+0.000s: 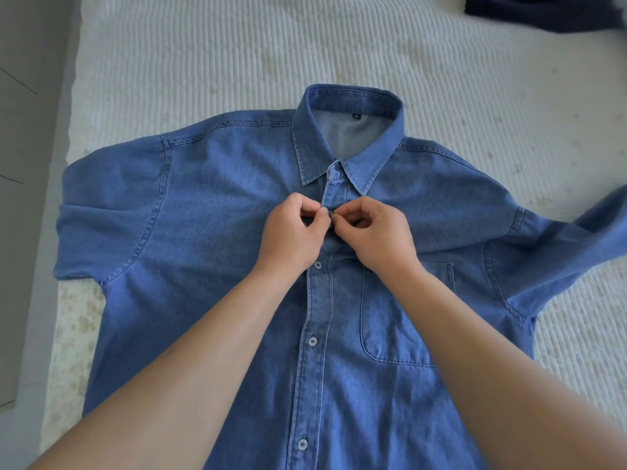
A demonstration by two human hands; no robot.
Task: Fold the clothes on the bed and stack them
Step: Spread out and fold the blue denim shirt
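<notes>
A blue denim shirt (237,232) lies face up and spread flat on the bed (203,62), collar (353,106) toward the far edge, hem toward the near edge, one sleeve (583,232) trailing to the right edge. Both hands meet on the button placket just below the collar: the left hand (291,235) pinches the placket edge between thumb and curled fingers, and the right hand (380,232) does likewise from the opposite side, the fingertips touching around a button (328,213) that appears to be mid-fastening. Lower buttons along the placket look done up. The denim reads as medium-weight and soft, holding gentle creases rather than sharp ones; it should drape when lifted, so folding is likely best begun from the shoulder seams and side hems, with the chest pocket (400,317) kept flat. The fabric is not slippery, and the ribbed white cover of the bed should give friction enough to hold the cloth while sleeves are turned in. A dark garment (543,11) lies at the far right corner. Grey floor (27,164) borders the left edge.
</notes>
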